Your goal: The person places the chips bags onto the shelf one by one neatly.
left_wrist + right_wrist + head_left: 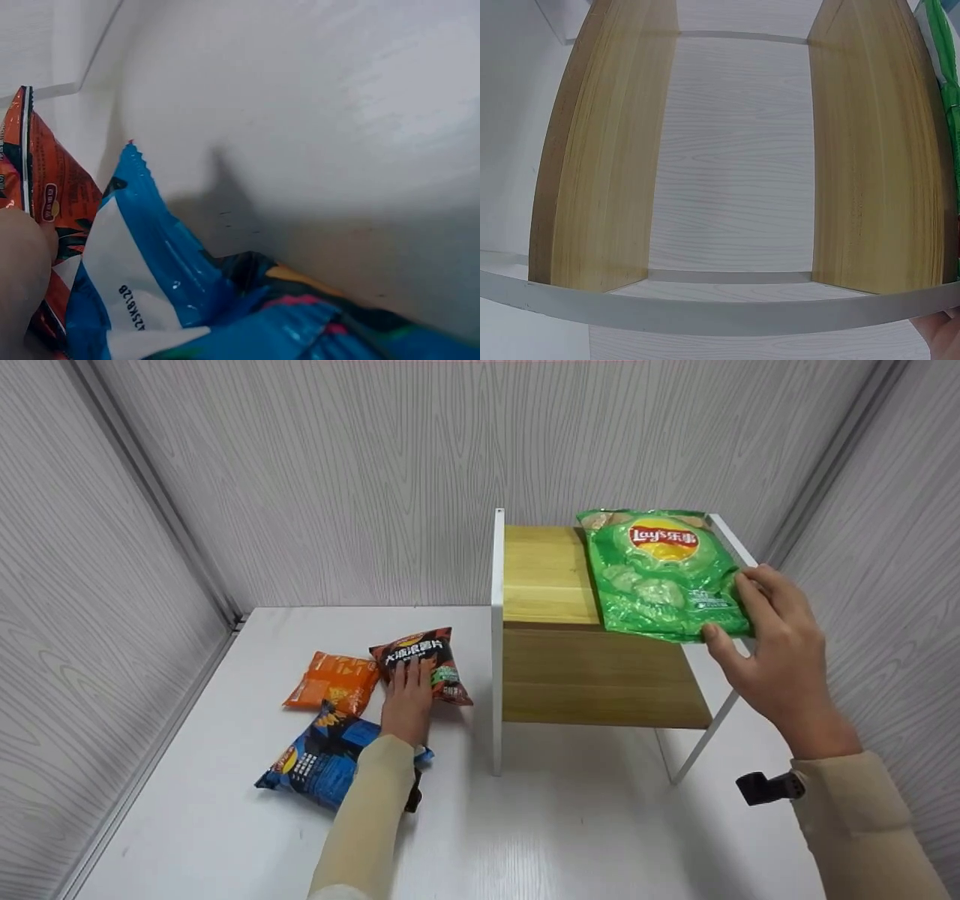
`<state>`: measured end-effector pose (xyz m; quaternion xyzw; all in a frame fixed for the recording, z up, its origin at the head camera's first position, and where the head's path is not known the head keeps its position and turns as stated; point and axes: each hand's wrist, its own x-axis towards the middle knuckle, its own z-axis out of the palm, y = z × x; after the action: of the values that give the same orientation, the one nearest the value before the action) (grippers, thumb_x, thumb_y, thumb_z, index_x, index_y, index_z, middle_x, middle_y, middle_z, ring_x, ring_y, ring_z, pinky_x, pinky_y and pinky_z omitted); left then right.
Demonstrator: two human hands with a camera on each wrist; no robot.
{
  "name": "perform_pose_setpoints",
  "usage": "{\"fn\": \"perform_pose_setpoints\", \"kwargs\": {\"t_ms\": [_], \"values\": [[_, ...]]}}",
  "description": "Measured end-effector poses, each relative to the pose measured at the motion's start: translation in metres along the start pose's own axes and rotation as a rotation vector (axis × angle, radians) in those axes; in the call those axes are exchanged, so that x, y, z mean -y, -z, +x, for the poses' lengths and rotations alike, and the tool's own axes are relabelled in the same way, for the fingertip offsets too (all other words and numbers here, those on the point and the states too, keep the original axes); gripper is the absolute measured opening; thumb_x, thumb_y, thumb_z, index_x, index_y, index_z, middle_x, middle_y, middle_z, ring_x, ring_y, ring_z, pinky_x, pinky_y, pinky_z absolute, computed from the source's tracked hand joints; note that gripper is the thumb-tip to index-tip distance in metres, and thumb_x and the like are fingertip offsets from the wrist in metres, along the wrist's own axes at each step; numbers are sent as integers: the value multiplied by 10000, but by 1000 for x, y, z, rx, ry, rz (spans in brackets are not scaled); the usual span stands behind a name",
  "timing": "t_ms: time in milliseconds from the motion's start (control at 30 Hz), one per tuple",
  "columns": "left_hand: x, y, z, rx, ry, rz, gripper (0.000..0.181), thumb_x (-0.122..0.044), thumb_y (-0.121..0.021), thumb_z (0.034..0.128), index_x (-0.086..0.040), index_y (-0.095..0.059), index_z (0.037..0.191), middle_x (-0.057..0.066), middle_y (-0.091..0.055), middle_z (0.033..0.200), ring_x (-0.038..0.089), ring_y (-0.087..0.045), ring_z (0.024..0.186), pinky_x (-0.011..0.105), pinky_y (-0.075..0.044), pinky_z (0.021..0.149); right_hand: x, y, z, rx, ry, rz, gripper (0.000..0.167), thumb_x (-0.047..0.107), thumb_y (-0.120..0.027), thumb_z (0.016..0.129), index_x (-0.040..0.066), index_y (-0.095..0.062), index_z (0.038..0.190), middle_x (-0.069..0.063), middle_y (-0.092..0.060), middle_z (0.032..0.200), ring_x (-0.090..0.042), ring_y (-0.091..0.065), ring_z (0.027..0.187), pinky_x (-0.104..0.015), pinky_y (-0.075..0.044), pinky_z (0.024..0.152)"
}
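My right hand (784, 660) pinches the lower right corner of a green Lay's chip bag (652, 592), which lies on the top board at the rack's right side. In the right wrist view only a strip of the green bag shows at the right edge. My left hand (409, 705) lies over a dark red and black chip bag (431, 649), its fingers extended across the front. In the left wrist view, part of that hand touches the red bag (64, 180). A blue chip bag (322, 757) lies beneath the left forearm, and an orange snack bag (334, 682) lies beside the red one.
A two-tier rack with a white frame (497, 660) and wooden boards stands right of the bags. Its lower board (600, 679) is below the top one. Panelled walls (360, 480) surround the white table (202, 780) on the back and sides.
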<state>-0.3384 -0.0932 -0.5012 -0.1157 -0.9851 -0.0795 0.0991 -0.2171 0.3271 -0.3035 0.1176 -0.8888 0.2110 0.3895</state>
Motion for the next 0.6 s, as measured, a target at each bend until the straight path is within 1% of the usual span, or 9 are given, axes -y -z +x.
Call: {"fn": "perform_pose_setpoints", "kwargs": {"t_ms": [200,267,500,600], "values": [[3,5,1,-96,12,-122,641,27,-602,943,12,-326,1522,230,-364,1563,438,-338,1447,549,-350,1140,0,0,0,-1,3,-1,661,319,-652,831,-15,-542,1391,-176,-506,1428,-360,-440,1355,-644,-411,1031],[3,6,2,-115,16,-157,633,32,-596,945,15,-330,1519,232,-370,1559,439,-342,1444,546,-356,1137,0,0,0,-4,8,0,662,323,-650,829,-15,-545,1389,-178,-509,1425,-361,-442,1354,-642,-408,1036],[5,12,1,-109,43,-247,687,18,-619,936,6,-290,1538,219,-324,1587,421,-303,1469,529,-369,1131,-1,0,1,-7,7,0,663,323,-653,825,-18,-548,1385,-178,-512,1421,-361,-443,1352,-639,-407,1035],[7,13,0,-134,46,-275,680,4,-624,938,8,-298,1535,221,-331,1583,419,-311,1466,518,-371,1133,0,0,0,-4,4,2,663,319,-651,830,-17,-541,1391,-175,-507,1426,-359,-445,1348,-638,-411,1031]]}}
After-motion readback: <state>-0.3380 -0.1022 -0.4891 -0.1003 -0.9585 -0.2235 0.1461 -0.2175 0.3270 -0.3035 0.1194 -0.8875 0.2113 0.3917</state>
